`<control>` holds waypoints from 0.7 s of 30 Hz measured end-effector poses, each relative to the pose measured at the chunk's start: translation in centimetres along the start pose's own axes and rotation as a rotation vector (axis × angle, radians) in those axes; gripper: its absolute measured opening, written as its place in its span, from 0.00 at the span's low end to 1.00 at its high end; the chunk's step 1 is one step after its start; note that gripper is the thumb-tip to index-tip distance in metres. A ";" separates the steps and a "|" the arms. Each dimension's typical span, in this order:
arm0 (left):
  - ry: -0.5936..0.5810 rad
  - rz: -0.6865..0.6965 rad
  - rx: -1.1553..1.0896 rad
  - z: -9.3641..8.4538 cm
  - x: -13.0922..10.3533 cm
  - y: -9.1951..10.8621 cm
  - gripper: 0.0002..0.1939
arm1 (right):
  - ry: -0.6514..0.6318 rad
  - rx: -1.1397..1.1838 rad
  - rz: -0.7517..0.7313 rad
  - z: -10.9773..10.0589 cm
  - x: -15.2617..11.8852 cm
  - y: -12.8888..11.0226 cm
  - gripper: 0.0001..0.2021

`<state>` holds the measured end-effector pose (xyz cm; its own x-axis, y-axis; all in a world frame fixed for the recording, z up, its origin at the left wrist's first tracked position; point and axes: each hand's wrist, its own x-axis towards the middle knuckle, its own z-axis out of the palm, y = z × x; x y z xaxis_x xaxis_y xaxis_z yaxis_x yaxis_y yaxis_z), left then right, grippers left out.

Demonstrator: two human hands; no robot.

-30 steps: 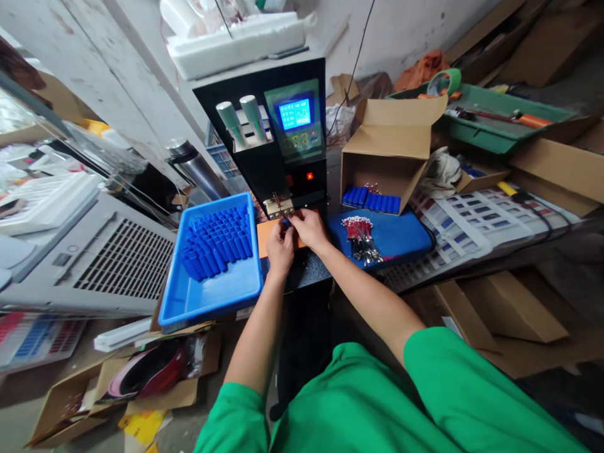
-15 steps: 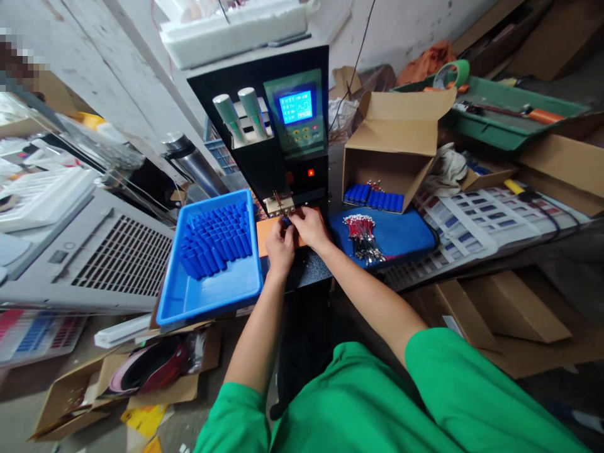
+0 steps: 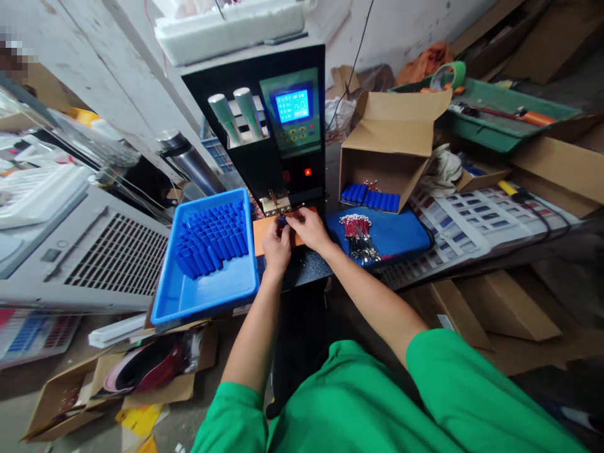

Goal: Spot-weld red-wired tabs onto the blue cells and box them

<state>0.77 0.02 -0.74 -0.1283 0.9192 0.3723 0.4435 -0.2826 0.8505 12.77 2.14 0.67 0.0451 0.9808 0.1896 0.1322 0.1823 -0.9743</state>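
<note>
The left hand (image 3: 277, 245) and right hand (image 3: 309, 228) pinch a blue cylinder (image 3: 282, 220) near the machine (image 3: 264, 160) at twelve o'clock, seemingly to steady it, the tray (image 3: 202, 299) at nine and wire leads (image 3: 357, 236) at three likely placed within reach.

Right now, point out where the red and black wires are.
In the head view, the wires lie on the blue pad, right of the right hand, in front of the open cardboard box.
</note>
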 end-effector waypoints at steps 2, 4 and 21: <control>0.010 0.003 0.010 0.0 0.0 0.2 0.17 | -0.027 -0.044 0.022 -0.3 -0.3 0.1 0.10; 0.022 0.001 0.036 0.0 0.0 0.3 0.16 | -0.051 -0.047 0.044 -0.4 -0.3 0.2 0.11; 0.068 0.038 0.002 -2.5 -2.5 0.2 0.14 | -0.155 0.401 0.234 -1.8 -0.4 -1.0 0.20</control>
<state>-1.06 -3.04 -0.57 -0.1714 0.8869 0.4290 0.4506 -0.3167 0.8347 14.35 1.39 1.78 -0.1236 0.9919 -0.0302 -0.2573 -0.0615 -0.9644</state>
